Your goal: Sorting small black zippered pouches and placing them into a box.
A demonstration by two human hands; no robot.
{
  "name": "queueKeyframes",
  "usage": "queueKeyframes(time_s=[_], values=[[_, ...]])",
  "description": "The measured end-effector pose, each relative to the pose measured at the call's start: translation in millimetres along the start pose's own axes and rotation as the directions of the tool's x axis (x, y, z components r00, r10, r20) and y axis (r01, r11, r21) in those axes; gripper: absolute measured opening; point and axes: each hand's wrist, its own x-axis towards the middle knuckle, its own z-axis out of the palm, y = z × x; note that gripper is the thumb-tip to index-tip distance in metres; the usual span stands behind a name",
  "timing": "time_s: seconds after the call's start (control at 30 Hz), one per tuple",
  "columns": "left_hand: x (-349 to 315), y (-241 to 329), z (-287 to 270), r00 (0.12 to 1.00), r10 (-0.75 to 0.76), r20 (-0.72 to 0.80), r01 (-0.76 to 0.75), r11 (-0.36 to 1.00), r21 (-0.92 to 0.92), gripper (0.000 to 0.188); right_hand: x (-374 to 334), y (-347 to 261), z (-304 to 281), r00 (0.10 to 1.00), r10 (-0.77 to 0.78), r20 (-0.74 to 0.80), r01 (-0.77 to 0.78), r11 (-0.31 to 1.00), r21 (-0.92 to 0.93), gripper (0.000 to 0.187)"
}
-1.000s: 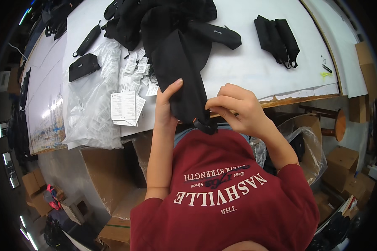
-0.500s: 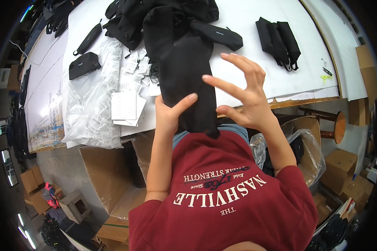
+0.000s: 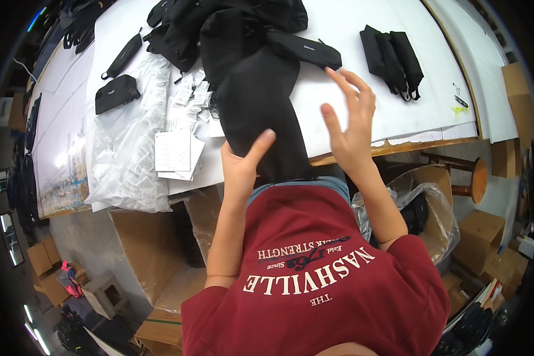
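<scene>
A long black fabric pouch (image 3: 261,101) lies flat over the near table edge and reaches my waist. My left hand (image 3: 243,163) grips its left side near the bottom, thumb on top and fingers hidden underneath. To the right of the pouch, my right hand (image 3: 353,124) is raised with fingers apart, holding nothing. Just beyond its fingertips rests a slim black zip pouch (image 3: 305,50). A heap of black bags (image 3: 219,24) sits at the far end of the long pouch.
On the white table (image 3: 338,24), a clear plastic bag of white tags (image 3: 136,160), printed cards (image 3: 173,153) and loose tags (image 3: 187,101) lie left. Black pouches (image 3: 393,62) stand at right. Below are cardboard boxes (image 3: 154,255) and a wooden stool (image 3: 477,180).
My right hand has drawn back from the pouch's right edge, its fingers now pointing up and away. The pouch's lower end looks flatter and wider. My left hand keeps its grip.
</scene>
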Motion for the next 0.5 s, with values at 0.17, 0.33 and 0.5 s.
queueKeyframes(time_s=[0.17,0.33,0.5], values=[[9,-10,2,0.992,-0.079,-0.103,0.048,0.960,-0.277,0.047,-32,-25,-7,0.987,-0.161,0.010,0.154,0.959,0.238,0.033],[5,-15,7,0.995,-0.102,0.017,0.097,0.859,-0.503,0.054,-56,-33,3,0.979,-0.016,0.202,-0.040,0.963,0.266,0.040],[-7,-19,18,0.977,-0.108,0.183,0.201,0.750,-0.630,0.054,-52,-31,7,0.988,-0.061,0.143,0.016,0.955,0.297,0.041]])
